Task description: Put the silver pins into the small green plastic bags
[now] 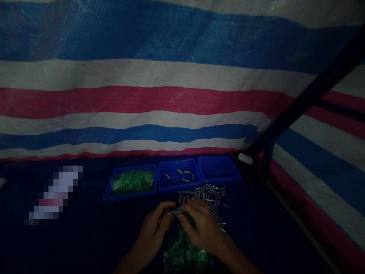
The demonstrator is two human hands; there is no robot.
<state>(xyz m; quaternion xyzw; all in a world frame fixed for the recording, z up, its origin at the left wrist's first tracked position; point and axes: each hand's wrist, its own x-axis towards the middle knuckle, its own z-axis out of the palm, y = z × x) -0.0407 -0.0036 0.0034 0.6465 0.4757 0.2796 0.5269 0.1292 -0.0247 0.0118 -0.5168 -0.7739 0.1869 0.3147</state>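
Note:
My left hand (155,228) and my right hand (201,224) meet low in the middle of the dim view, fingers pinched together on a small grey metal tube (176,212). Under and between the hands lies a heap of green clear plastic pieces (182,253). Just beyond the fingertips stands a short row of dark tubes (184,197), and to their right is a loose scatter of thin metal pins (212,196).
Three blue trays stand in a row behind: the left (108,190) with green plastic pieces, the middle (161,180) with several grey tubes, the right (228,175) nearly bare. A striped tarp (171,99) forms the backdrop. A dark slanted bar (308,99) rises at right.

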